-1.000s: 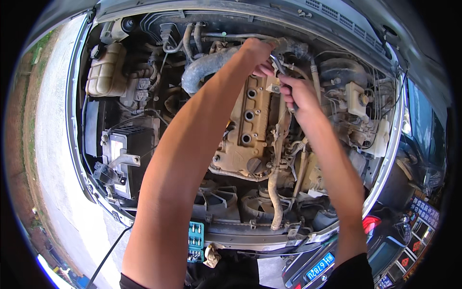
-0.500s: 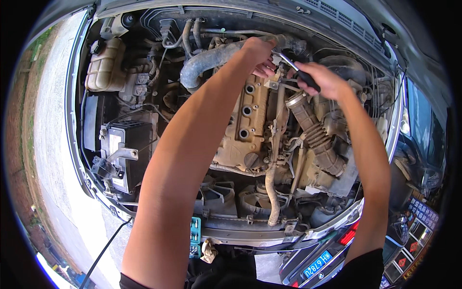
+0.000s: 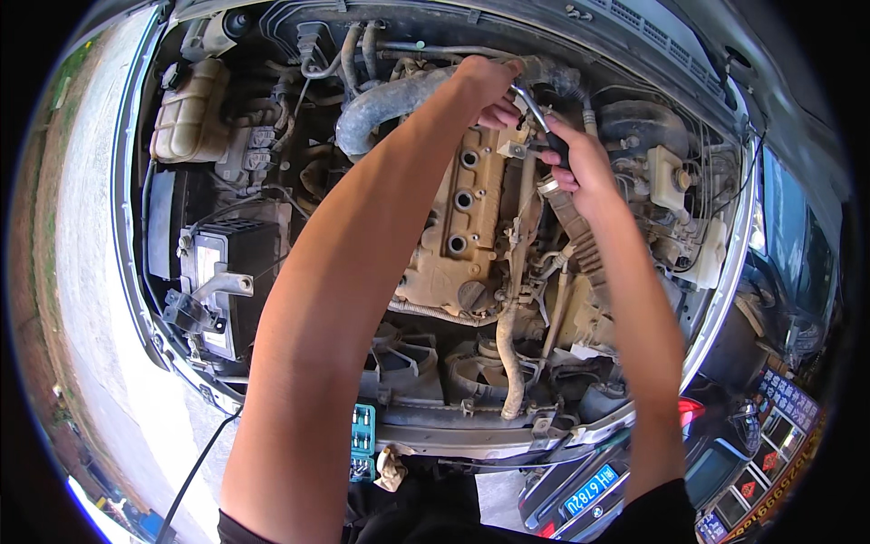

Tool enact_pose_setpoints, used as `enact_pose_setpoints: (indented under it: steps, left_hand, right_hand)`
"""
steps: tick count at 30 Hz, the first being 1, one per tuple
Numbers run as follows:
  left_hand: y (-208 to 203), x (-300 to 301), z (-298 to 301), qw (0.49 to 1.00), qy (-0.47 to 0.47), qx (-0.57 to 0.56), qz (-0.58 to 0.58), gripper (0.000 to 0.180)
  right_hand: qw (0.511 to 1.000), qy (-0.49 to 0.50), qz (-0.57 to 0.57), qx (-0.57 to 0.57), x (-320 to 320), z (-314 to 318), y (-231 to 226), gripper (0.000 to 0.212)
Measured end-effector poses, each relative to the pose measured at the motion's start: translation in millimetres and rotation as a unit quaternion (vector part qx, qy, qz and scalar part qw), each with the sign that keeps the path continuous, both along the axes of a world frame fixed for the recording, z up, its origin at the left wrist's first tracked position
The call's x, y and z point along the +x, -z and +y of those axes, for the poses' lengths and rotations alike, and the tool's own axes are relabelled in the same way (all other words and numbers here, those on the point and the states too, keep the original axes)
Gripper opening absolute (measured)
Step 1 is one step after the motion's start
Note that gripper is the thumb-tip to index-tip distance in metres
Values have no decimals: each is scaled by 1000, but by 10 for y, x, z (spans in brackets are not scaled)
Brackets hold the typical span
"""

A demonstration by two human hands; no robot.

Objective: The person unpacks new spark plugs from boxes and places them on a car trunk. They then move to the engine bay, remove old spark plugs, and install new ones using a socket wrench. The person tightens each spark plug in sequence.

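Note:
A ratchet wrench with a chrome shaft (image 3: 533, 107) and a black handle (image 3: 556, 147) slants over the far end of the engine. My right hand (image 3: 584, 163) is closed around the handle. At the wrench's far end, my left hand (image 3: 492, 89) has curled fingers around its head, and the hand partly hides that end. Whatever the head sits on is hidden too. Just below my left fingers is a metal bracket (image 3: 513, 148) beside the tan valve cover (image 3: 444, 276), which has several round plug holes along it.
A thick grey hose (image 3: 362, 118) curves behind my left arm. A ribbed intake duct (image 3: 571, 218) lies partly under my right forearm. The battery (image 3: 237, 263) and coolant tank (image 3: 192, 109) stand at left. A teal socket case (image 3: 362, 431) and a crumpled glove-like cloth (image 3: 391, 470) are near the front edge.
My right hand has swung the wrench handle left, so the wrench stands steeper. My left hand has stayed at the wrench's head. The view has shifted slightly.

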State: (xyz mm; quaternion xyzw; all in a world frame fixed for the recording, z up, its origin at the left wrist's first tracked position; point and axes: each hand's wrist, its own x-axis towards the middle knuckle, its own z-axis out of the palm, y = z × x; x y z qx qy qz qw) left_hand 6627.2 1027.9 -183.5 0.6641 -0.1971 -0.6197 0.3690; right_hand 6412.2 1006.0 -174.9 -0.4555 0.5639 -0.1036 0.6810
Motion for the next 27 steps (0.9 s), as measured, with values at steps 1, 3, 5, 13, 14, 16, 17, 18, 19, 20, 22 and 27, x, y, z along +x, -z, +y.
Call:
enact_pose_setpoints:
  steps: [1,3,5,13,14,16,17,18,19,20,22,27]
  left_hand:
    - [-15,8,33,1000,10,4,14,63]
    - [-39,15,107,999,7,-5,38,64]
    - [-52,15,156,998,3,-9,59,65]
    - [-6,-101,-14,997,-75,-14,32,50]
    - [3,-103,-15,995,-89,-18,44,46]
    - [14,-111,-13,994,-96,-28,41,48]
    - [19,-117,-17,994,-100,-30,41,50]
    - [25,-116,-20,993,-100,-36,47,47]
    - [31,-119,-32,993,-107,-36,42,44]
    - [37,-119,-44,992,-113,-36,42,40]
    - [51,-110,-59,991,-114,-42,50,38]
    - [67,-87,-56,995,-83,-38,32,43]
  right_hand:
    - [998,-54,25,1,-40,-153,4,35]
    - [955,-214,120,-165,-93,-498,-10,45]
    - [900,-248,127,-334,-63,-877,-69,57]
    - [961,-212,60,-168,-232,-698,66,30]
    - [965,-180,65,-180,-231,-664,85,29]
    - [969,-151,58,-189,-193,-617,133,27]
    - [970,-140,60,-189,-177,-610,151,27]
    - [969,-127,72,-200,-158,-601,167,27]
    - [972,-117,67,-195,-145,-602,176,27]
    - [972,-103,72,-198,-129,-589,188,27]
    - [973,-74,79,-204,-115,-557,194,28]
    - [982,-41,82,-166,-131,-446,168,51]
